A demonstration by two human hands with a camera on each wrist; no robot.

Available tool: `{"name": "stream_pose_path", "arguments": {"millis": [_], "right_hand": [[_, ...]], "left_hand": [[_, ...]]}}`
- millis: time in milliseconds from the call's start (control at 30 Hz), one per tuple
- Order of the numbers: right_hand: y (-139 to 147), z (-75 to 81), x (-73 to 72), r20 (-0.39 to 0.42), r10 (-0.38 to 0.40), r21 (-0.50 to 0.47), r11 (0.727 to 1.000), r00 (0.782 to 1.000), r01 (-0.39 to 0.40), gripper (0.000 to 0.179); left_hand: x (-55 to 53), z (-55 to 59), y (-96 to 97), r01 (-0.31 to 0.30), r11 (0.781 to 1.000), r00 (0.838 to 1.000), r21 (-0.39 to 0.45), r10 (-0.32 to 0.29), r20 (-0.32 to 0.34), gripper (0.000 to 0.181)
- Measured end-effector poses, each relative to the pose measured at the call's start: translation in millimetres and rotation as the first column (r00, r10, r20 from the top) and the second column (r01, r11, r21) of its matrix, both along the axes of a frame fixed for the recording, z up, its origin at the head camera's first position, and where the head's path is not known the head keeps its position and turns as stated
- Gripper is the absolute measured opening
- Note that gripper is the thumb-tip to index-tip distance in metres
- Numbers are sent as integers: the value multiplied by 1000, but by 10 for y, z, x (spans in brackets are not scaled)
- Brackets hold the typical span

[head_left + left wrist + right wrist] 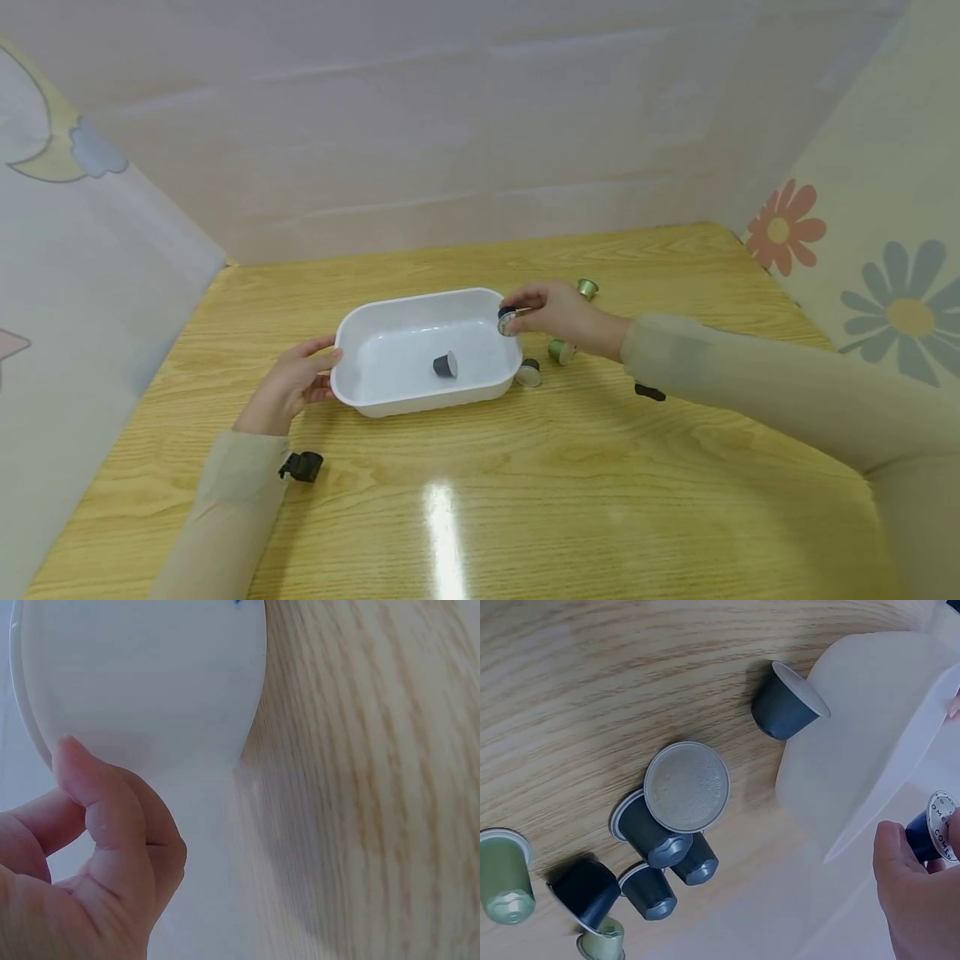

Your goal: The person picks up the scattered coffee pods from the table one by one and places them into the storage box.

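A white plastic tray with rounded corners lies on the wooden table. My left hand pinches its left rim, thumb over the edge and curled fingers beneath. At the tray's right end, my right hand pinches a dark blue coffee capsule between thumb and fingers, its printed lid showing in the right wrist view. A single dark coffee capsule lies on its side inside the tray. Just outside the right rim is another dark capsule, tilted toward the tray wall.
Several dark capsules are clustered right of the tray, one with its pale lid facing up. Green capsules lie near them, partly hidden by my right hand in the head view. Fabric walls enclose the table's back and sides.
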State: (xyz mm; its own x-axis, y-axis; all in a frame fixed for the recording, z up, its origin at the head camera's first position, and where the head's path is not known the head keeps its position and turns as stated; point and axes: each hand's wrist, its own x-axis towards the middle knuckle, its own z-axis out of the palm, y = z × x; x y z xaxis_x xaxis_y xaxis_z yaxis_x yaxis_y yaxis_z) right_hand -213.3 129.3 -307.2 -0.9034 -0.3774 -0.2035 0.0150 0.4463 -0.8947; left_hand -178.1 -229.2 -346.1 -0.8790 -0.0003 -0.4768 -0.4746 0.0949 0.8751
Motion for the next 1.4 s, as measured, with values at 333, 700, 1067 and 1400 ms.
{"name": "stream_pose_path", "arguments": {"millis": [333,700,1067,1400], "right_hand": [[-123,-58,-95,-2,-15,-2,1000,1000,15,39],[-242,-136,-174,-12,-24,-23,999,1000,23,40],[-377,-198,-233,-30,-38,-24,999,999,37,38],[-459,-237,-253,-26,-32,-55,998,999,31,38]], "left_hand": [[1,-3,-2,6,1000,1000,-7,-6,-4,58],[-3,-8,13,5,1000,1000,-1,-5,-5,58],[-7,-12,9,6,1000,1000,6,-6,-5,59],[-5,-1,10,13,1000,1000,-8,-13,-3,59]]}}
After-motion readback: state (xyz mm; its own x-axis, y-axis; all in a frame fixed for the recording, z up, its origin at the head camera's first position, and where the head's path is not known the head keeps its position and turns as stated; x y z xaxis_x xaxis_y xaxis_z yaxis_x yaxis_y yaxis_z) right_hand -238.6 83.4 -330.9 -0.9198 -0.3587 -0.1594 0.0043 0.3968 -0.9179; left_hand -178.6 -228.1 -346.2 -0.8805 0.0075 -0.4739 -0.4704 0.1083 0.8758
